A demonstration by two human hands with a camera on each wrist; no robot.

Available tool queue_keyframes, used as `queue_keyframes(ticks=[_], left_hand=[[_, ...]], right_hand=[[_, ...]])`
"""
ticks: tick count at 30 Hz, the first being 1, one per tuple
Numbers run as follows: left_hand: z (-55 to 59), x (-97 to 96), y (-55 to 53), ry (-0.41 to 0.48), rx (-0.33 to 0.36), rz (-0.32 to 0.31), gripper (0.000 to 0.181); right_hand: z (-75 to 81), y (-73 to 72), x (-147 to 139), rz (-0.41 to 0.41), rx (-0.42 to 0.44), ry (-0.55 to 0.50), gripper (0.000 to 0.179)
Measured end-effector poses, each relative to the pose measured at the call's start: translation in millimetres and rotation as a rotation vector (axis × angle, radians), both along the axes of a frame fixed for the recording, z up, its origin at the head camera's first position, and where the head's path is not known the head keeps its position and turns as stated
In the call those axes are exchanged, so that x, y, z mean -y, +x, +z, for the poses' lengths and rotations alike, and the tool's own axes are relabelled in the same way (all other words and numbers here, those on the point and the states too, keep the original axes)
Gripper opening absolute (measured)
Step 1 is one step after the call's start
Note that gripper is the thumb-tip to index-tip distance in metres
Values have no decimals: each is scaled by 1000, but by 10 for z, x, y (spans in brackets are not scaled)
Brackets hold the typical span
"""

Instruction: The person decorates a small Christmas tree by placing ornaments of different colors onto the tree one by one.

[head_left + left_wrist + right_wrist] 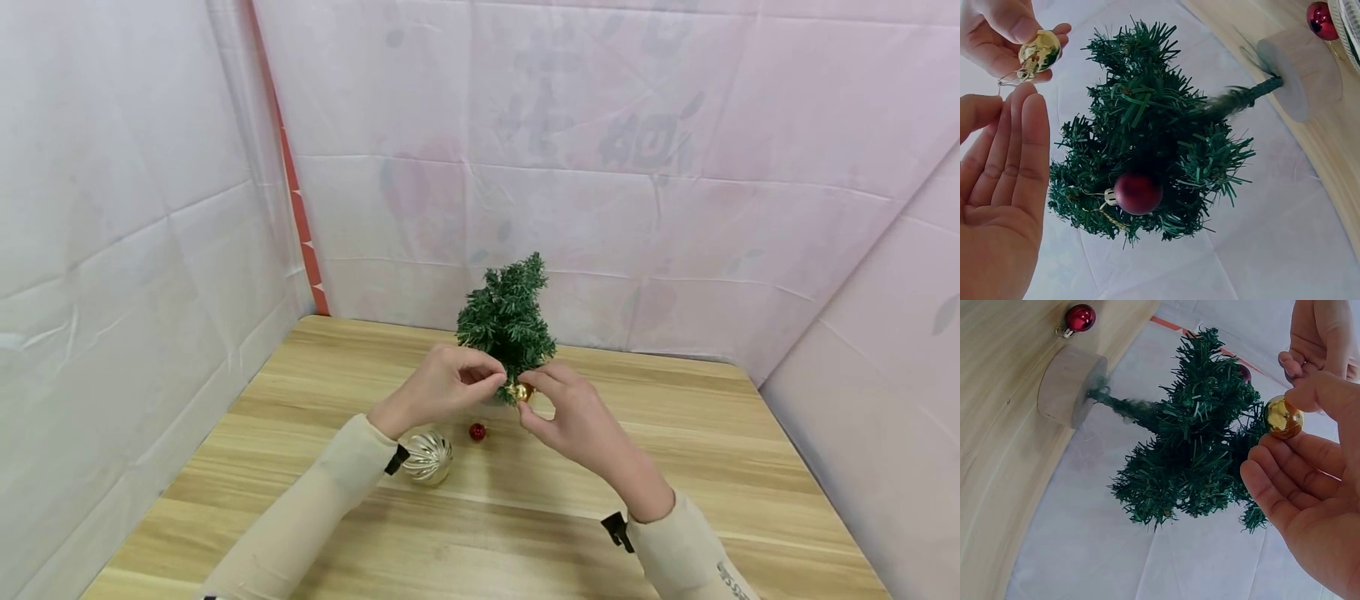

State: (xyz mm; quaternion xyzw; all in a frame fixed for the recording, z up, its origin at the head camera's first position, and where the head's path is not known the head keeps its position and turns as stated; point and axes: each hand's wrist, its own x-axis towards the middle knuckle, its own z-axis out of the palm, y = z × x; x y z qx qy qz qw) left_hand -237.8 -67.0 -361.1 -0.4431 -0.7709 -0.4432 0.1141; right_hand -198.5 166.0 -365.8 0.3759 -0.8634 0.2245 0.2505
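- Two hands meet at the small green tree [507, 321], which stands upright on a pale wooden disc base [1070, 385] toward the back of the wooden table [712, 467]; its trunk, the long axis, runs straight up from the base to the tip.
- The right hand [577, 421] pinches a gold bauble [1283, 417] between thumb and fingertips, just beside the tree's lower branches on the near side.
- In the left wrist view the bauble's cap and thin wire loop point away from the tree, toward the left hand.
- The left hand [442, 385] is at that loop; the head view shows its fingertips drawn together there, while its own wrist view shows the fingers lying fairly straight, so I cannot tell whether it truly grips the wire.
- One red bauble [1137, 194] already hangs in the tree's branches, so the decorating looks partly done.
- By my judgement the gold one is not yet hooked on.
- Left over: a small red ball [477, 432] on the table just in front of the tree, and a ribbed silver ornament [427, 457] nearer the person.
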Motion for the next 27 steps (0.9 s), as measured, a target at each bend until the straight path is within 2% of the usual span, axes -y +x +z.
queue_keyframes(ticks=[5, 19, 27], left_hand=[[12, -13, -9, 14, -34, 1, 10], [33, -66, 2, 31, -41, -38, 10], [28, -89, 3, 38, -59, -36, 10]], right_hand=[[-8, 12, 7, -1, 29, 13, 23], [-58, 15, -7, 23, 42, 5, 24], [-74, 28, -6, 17, 58, 16, 26]])
